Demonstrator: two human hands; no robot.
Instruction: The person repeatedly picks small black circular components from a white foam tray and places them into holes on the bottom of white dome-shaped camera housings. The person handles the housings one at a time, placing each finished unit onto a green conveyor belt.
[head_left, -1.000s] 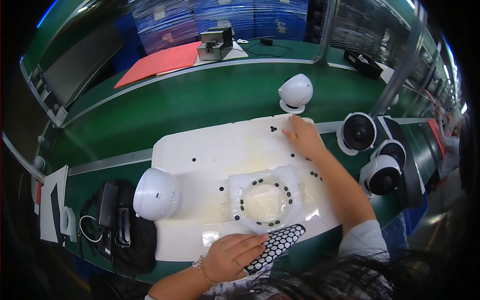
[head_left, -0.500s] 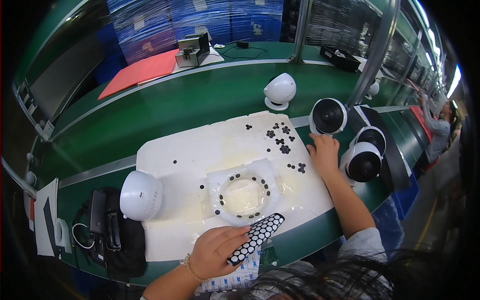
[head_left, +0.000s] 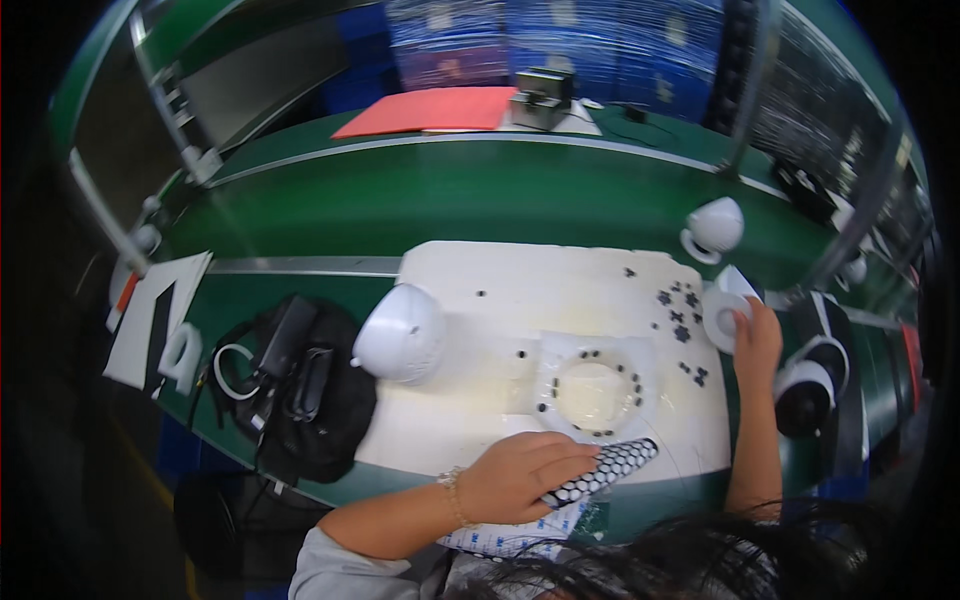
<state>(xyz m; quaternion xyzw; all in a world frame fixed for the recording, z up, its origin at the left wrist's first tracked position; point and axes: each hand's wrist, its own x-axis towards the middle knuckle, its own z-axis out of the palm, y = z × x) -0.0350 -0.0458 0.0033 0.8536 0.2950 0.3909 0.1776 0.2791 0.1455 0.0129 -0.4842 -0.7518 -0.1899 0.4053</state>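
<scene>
My left hand (head_left: 522,478) is closed on a curled black sheet (head_left: 622,464) with rows of white dots, at the front edge of the cream board (head_left: 470,410). A printed white-and-blue sheet (head_left: 510,540) hangs below that hand. At the board's right edge my right hand (head_left: 759,340) grips a white rounded device (head_left: 713,318) by its round base, which is tilted toward me. Between the hands lies a white foam block (head_left: 645,372) with a round hole ringed by small black dots. Black dot clusters (head_left: 681,334) lie on the board. Another white device (head_left: 398,335) stands at its left.
Black-faced white devices (head_left: 803,400) stand at right, beyond my right forearm. One more white device (head_left: 716,226) is at the back. A black bag (head_left: 335,420) with a cable lies at left. Metal posts (head_left: 868,200) rise at right, and a red sheet (head_left: 440,108) lies on the rear shelf.
My right hand has taken hold of the white device at the board's right edge and tipped it, so its base shows. The view has swung left. My left hand still holds the dotted sheet.
</scene>
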